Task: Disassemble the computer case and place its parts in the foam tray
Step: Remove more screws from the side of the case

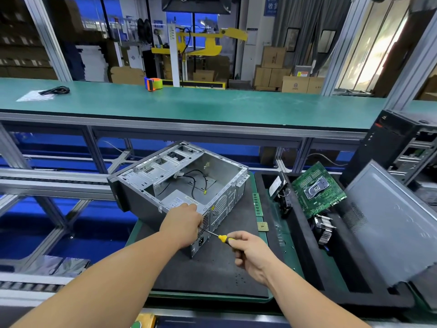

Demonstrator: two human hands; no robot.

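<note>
Two hands meet at the near rear corner of the computer case (179,183), which lies on its side, open face up, on the dark mat (212,268). The right hand (250,253) is curled round the yellow handle of a screwdriver (220,237) whose thin shaft runs up and to the left, its long axis aimed at the perforated back panel by the power supply (182,200); the tip is hidden behind the left hand (185,220), so whether it sits in a screw cannot be told. The left hand grips the case's upper edge at that corner, fingers folded over it, steadying the shell. The power supply lies just beyond the left hand's knuckles, inside the corner, nearer to the left hand than to the right. The foam tray (305,235) stands just right of the mat, already holding the motherboard (316,188). Probably a power supply screw is being worked, with lifting the unit rightward to follow
</note>
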